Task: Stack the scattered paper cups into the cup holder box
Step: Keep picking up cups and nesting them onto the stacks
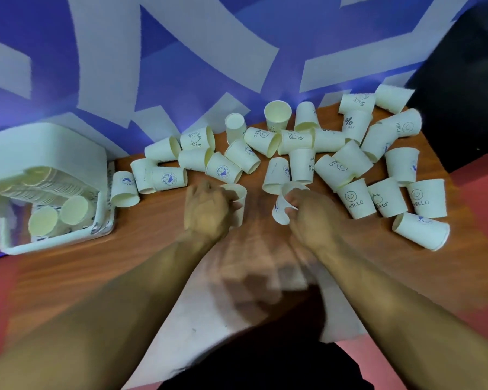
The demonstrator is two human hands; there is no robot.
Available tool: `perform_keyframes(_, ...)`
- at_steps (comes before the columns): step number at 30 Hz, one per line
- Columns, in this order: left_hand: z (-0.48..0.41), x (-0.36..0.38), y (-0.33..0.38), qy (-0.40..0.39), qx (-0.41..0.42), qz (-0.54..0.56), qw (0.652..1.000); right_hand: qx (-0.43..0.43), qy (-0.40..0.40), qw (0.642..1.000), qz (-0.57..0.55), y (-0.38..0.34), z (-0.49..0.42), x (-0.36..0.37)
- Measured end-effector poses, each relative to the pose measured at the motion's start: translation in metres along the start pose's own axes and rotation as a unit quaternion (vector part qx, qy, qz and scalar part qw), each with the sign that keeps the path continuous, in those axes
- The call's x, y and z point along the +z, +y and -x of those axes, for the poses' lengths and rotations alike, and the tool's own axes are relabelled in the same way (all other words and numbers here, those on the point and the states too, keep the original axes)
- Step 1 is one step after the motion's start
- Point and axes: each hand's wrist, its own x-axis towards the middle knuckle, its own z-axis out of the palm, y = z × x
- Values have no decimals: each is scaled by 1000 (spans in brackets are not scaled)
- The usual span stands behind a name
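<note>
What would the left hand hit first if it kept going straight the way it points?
The left hand, gripping a paper cup, would likely meet the blue-printed cup lying just beyond; blur leaves that unsure.

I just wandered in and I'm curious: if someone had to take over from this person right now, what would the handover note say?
Left hand: grips one paper cup over the middle of the wooden table.
Right hand: grips a second cup, tilted, just beside the first.
Cup holder box: at the table's left end, with several nested stacks inside.
Done: some cups are stacked in the box.
Left: many loose cups stand or lie across the far and right parts of the table. Nest and box them, probably starting with the two in hand.
</note>
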Motion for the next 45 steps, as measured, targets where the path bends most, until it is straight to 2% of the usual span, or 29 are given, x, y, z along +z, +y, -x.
perform_keyframes(5, 33, -21, -49, 59, -36, 74, 995, -114, 55, 991, 32, -79, -2, 5)
perform_keyframes(14, 106, -56, -182, 166, -90, 110, 976, -232, 85, 967, 59, -239, 7, 50)
perform_keyframes(25, 163, -64, -340, 255, -197, 149, 935, -316, 89, 943, 57, -398, -3, 125)
perform_keyframes(34, 150, -52, -391, 248, -219, 174, 927, -333, 43, 937, 94, -437, -34, 169)
perform_keyframes(39, 143, -35, -406, 244, -205, 182, 930, -337, -8, 921, 193, -436, -43, 190)
perform_keyframes(45, 140, -21, -414, 231, -207, 199, 930, -343, -59, 901, 260, -431, -53, 208)
